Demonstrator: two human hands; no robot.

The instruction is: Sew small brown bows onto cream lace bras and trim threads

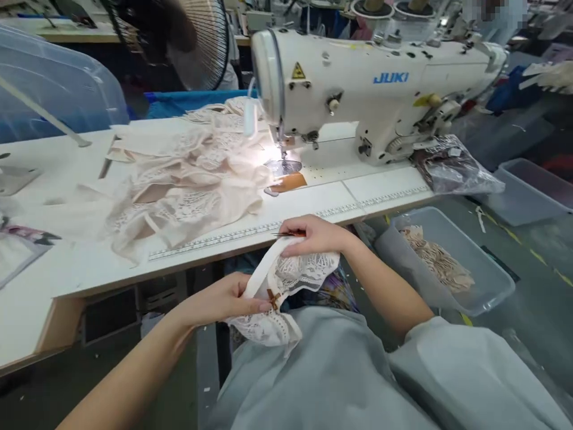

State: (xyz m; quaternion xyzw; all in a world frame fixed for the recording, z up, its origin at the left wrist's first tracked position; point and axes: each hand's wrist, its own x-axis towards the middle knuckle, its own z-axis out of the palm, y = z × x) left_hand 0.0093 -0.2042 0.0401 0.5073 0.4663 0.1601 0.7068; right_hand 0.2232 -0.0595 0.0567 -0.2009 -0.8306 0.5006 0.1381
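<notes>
A cream lace bra (308, 272) with a small brown bow (273, 299) hangs in front of my lap, stretched between both hands. My left hand (239, 298) is closed on its lower left part, the thumb lying beside the bow. Higher up, at the table's front edge, my right hand (313, 235) pinches the pale band. Thread snips (298, 234) with orange handles also sit in the right hand, their dark points facing left over the band. The right palm hides most of the snips. Lace hangs below the right fingers.
A JUKI sewing machine (349, 89) stands on the white table (179, 272), its needle area lit. Cream lace pieces (192, 185) are heaped left of it. A fan (197, 42) is behind. On the floor at right, a clear bin (487, 280) holds beige ruffled fabric (436, 260).
</notes>
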